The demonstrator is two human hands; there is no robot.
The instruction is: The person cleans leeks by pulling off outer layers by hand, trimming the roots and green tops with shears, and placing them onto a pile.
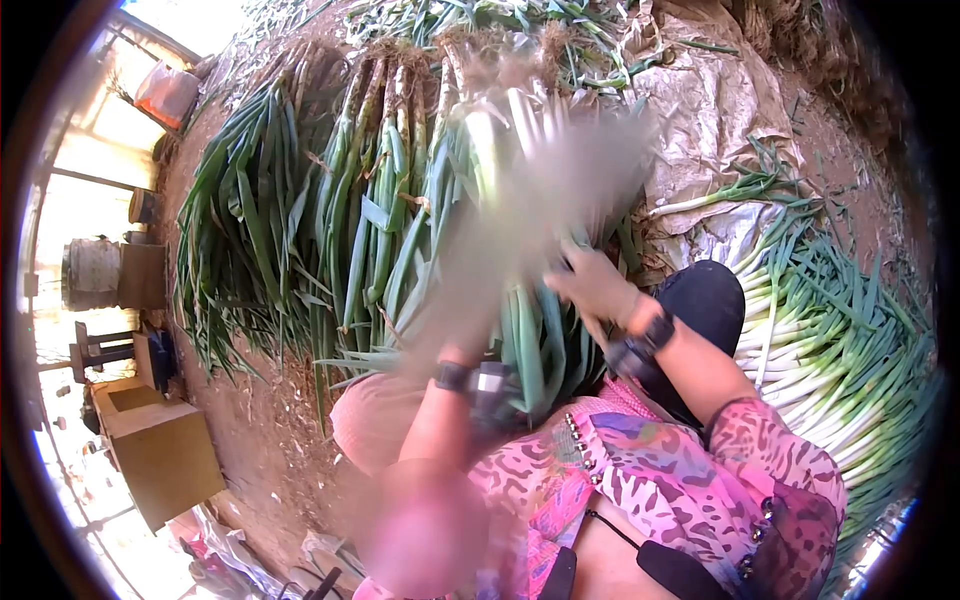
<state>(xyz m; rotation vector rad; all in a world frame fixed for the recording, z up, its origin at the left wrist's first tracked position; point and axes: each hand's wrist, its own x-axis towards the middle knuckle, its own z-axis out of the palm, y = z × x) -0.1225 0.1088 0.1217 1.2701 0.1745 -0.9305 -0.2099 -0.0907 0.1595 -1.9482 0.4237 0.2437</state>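
Note:
My left hand (475, 275) is a grey-brown smear of motion over the bunched leeks, its fingers lost in the blur. A broad blurred streak runs from it up and to the right, across the white stems. My right hand (600, 287), in what looks like a light glove, is beside that streak with its fingers curled; I cannot tell what is in them. Green leek leaves (530, 345) hang down between my wrists, over my lap. Beyond my hands lies a row of uncleaned leeks (385, 180), roots pointing away and leaves toward me.
To the right lies a big pile of cleaned leeks (820, 375) with white stems. A crumpled sheet (700, 110) covers ground behind it. On the left are a cardboard box (165, 450) and a bucket (92, 273). Leaf scraps (470, 12) litter the far ground.

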